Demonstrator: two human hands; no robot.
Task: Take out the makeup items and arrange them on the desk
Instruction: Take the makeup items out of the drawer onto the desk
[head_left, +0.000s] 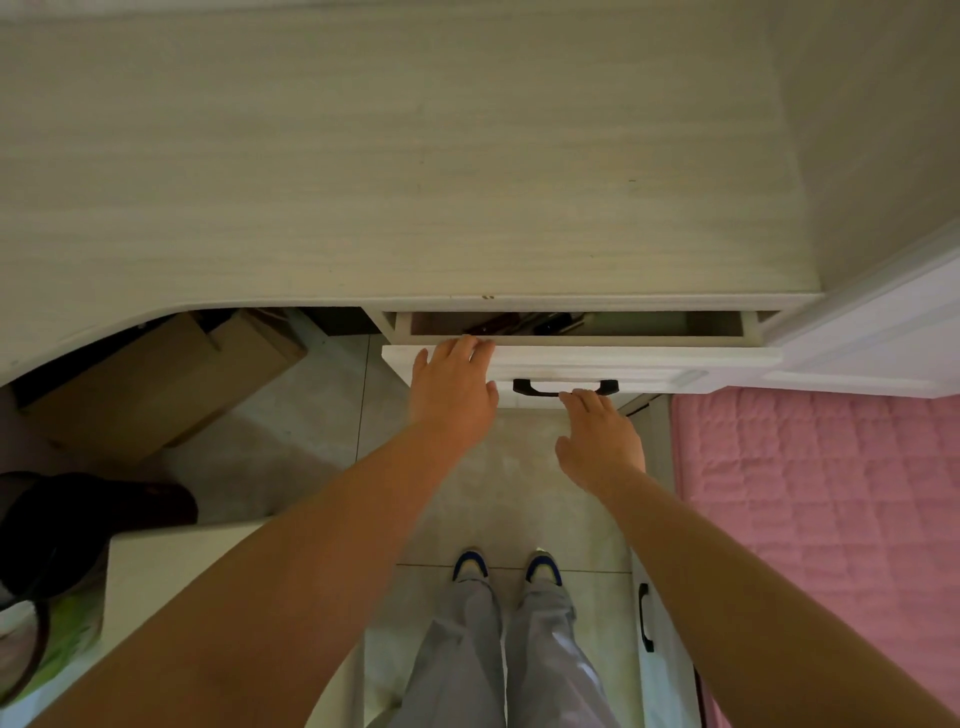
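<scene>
A single head-worn view looks steeply down from above the desk. Its front edge lies fairly near below. The lens seems wide-angle, bending that edge.

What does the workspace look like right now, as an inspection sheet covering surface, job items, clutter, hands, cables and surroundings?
Surface: pale wood-grain desk, nothing standing on the part in view.
Job's things: white drawer partly open; dark items lie inside at the left, too shadowed to identify.
Clutter: cardboard box under the desk; dark bag at lower left.
Hands: left hand rests on the drawer's top edge, fingers straight; right hand has its fingertips at the black handle, grip not clear.
Cables: nothing seen.
Surroundings: pink quilt to the right; tiled floor; lower drawer with its own black handle.
</scene>
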